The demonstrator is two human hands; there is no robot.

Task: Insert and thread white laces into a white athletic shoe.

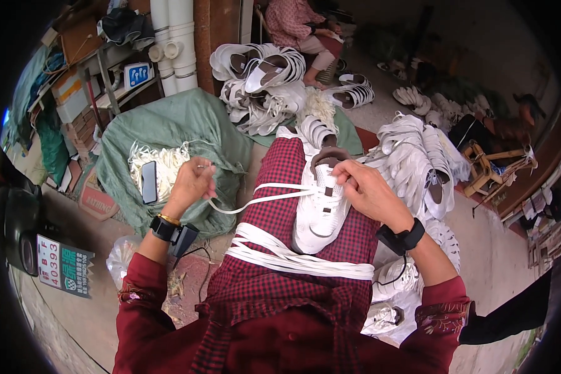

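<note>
A white sneaker (318, 219) with a brown collar lies on my lap, its toe toward me. From its eyelets a white shoelace (274, 197) runs left in a loose loop to my left hand (196, 179), whose fingers are pinched around it. My right hand (366, 190) is at the sneaker's right side by the tongue, with bent fingers pressed together; what lies between them is hidden. Across my thighs, below the toe, stretches a bundle of white laces (293, 258) over a red-and-black checked apron (249, 299).
On the left, a green sack (168, 118) bears a heap of white laces (177, 159) and a phone (149, 182). White shoes (274, 78) are piled ahead, with more stacked shoes (411, 156) at right. Another person (296, 25) sits at the back. A wooden stool (486, 165) stands far right.
</note>
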